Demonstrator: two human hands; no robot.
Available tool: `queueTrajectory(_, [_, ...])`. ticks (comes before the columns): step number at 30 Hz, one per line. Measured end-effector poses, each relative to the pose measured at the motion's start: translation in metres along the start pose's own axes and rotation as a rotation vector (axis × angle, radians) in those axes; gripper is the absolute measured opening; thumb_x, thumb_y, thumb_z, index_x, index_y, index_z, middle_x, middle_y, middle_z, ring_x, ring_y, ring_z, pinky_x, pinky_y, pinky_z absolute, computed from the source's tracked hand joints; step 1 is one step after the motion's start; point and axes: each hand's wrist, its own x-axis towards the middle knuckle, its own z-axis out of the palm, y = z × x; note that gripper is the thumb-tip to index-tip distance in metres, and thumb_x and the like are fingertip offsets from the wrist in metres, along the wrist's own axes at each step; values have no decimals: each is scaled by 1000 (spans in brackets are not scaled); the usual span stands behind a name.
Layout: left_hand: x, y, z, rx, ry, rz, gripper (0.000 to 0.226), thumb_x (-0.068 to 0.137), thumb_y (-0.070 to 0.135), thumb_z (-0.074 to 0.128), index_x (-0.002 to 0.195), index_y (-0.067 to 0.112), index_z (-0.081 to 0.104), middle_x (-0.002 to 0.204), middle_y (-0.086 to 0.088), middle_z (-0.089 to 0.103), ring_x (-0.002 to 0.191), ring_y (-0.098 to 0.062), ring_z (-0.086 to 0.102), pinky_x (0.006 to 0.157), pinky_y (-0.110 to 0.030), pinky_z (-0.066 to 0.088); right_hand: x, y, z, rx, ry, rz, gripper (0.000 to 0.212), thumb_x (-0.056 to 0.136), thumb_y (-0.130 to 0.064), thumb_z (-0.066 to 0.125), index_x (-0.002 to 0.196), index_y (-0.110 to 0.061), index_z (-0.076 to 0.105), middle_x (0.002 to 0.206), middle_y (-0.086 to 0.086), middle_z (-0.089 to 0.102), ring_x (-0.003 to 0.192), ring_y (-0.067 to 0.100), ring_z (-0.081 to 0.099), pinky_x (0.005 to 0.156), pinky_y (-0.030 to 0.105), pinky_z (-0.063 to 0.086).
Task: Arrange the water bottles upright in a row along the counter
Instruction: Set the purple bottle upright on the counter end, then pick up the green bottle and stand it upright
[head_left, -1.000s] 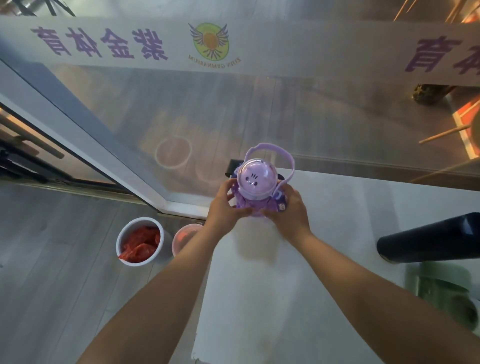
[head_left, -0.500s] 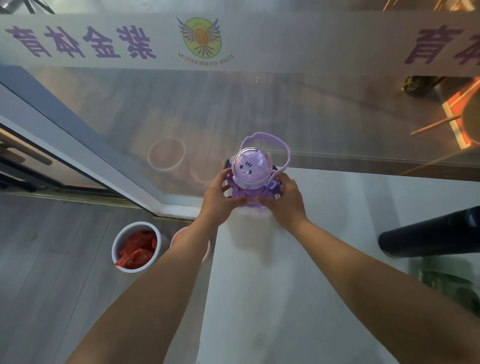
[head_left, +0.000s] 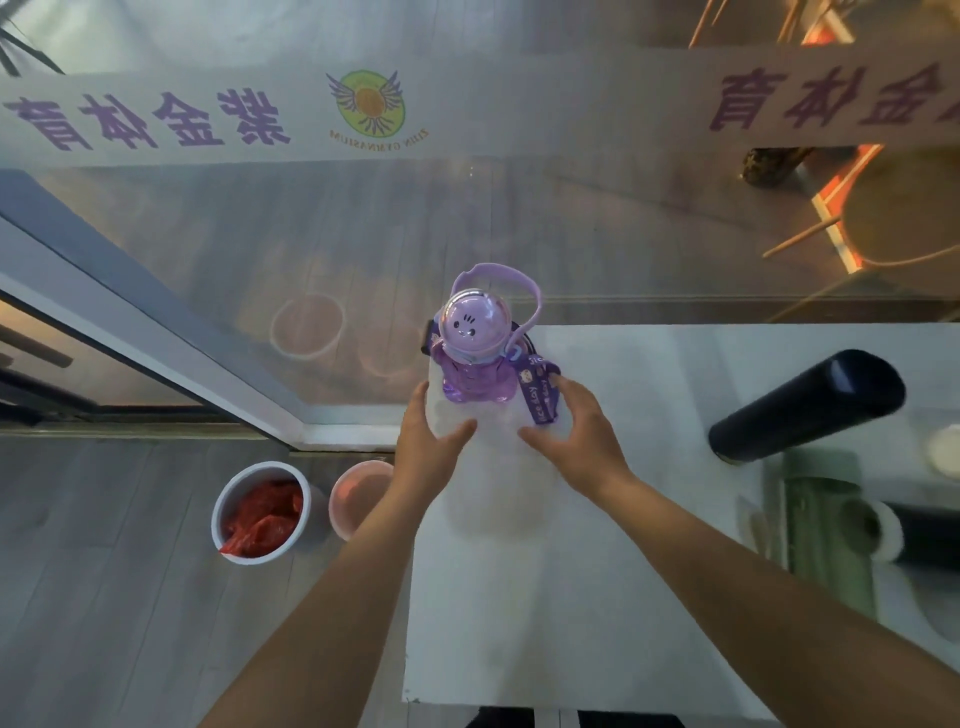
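Observation:
A purple bear-shaped water bottle (head_left: 474, 358) with a domed lid and loop handle stands upright at the far left corner of the white counter (head_left: 597, 571), its purple strap hanging to its right. My left hand (head_left: 428, 447) and my right hand (head_left: 579, 431) hover just in front of it, fingers spread, neither touching the bottle body. A dark navy bottle (head_left: 805, 408) stands upright at the right. A green bottle (head_left: 826, 540) and a black-and-white bottle (head_left: 914, 532) show near the right edge.
A glass wall with purple lettering runs behind the counter. On the floor to the left stand a white bucket (head_left: 260, 512) with red contents and a pink bucket (head_left: 356, 496). The counter's left edge drops off beside my left arm.
Both hands have let go of the purple bottle and drawn back toward me; the bottle now stands alone on the counter's far left corner.

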Motion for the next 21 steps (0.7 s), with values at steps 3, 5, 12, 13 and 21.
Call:
queueTrajectory(3, [-47,-21,22,28,-68,-47,80,82,32,74,149,32,30,151,-3,41,138,-17,38,111,-48,39,-61,18,-18,-148,-5,105,70,81,-38,73,142,-27,41,151,0,36,139,16,34,111,29,31])
queueTrajectory(5, [-78,-29,43,51,-159,-52,77,84,30,72,149,30,31,152,-3,39,139,-19,37,112,-48,38,-100,31,-32,-199,14,171,68,84,-40,70,144,-28,40,156,0,29,143,17,28,116,38,28])
queueTrajectory(12, [-162,-37,122,207,-539,85,65,89,28,66,147,28,36,152,3,37,137,-18,39,113,-38,36,-220,70,-90,-273,325,285,51,84,-26,72,131,-21,56,144,1,47,134,18,41,111,33,33])
queueTrajectory(13, [-170,-37,132,231,-595,112,65,89,29,66,146,28,36,152,4,37,137,-18,39,113,-37,36,-232,75,-98,-269,389,312,48,83,-24,72,129,-19,58,140,0,50,130,18,45,109,32,35])
queueTrajectory(21, [-224,-14,193,289,-825,142,72,87,34,68,149,30,31,153,1,34,138,-19,38,112,-41,37,-288,121,-148,-110,611,570,51,85,-24,71,132,-15,53,133,3,52,122,20,50,97,28,38])
